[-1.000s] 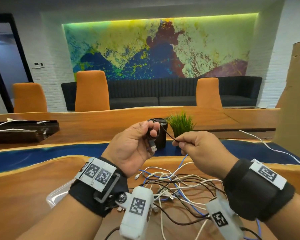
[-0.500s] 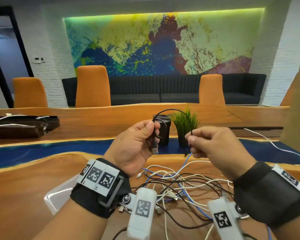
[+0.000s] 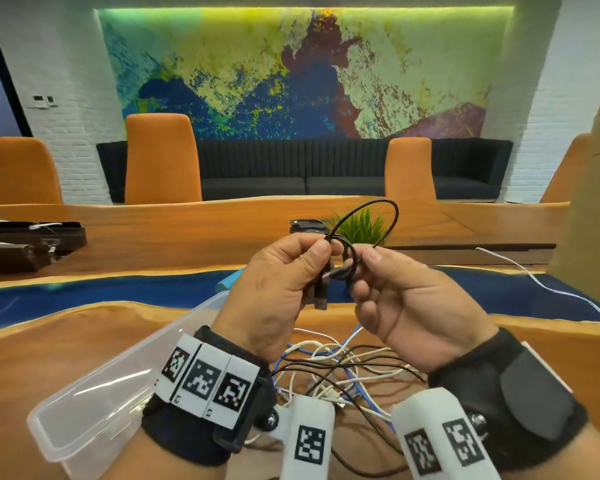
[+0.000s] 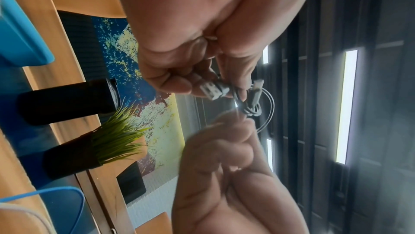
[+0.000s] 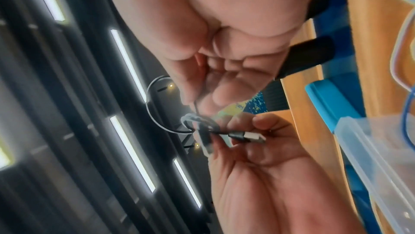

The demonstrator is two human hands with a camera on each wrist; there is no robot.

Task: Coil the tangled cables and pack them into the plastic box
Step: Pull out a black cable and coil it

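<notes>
A thin black USB cable (image 3: 385, 216) is held up in small loops between both hands above the table. My left hand (image 3: 288, 275) pinches the coil and its USB plug (image 3: 321, 296), seen in the left wrist view as a silver plug (image 4: 211, 90). My right hand (image 3: 388, 282) pinches the cable beside it, feeding a loop; the plug (image 5: 251, 137) also shows in the right wrist view. A tangle of white, blue and black cables (image 3: 340, 368) lies on the wood below the hands. The clear plastic box (image 3: 94, 400) sits at lower left, under my left forearm.
A black cup (image 3: 307, 226) and a small green plant (image 3: 361, 226) stand behind the hands. A blue lid (image 3: 227, 280) lies near the box. A white cable (image 3: 541, 285) runs off right. A dark tray (image 3: 25, 244) sits at left; a cardboard sheet (image 3: 593, 202) stands at right.
My right hand moved left to meet the left hand, laying another loop of the black cable onto the coil. The head view tilted down, revealing more of the box.
</notes>
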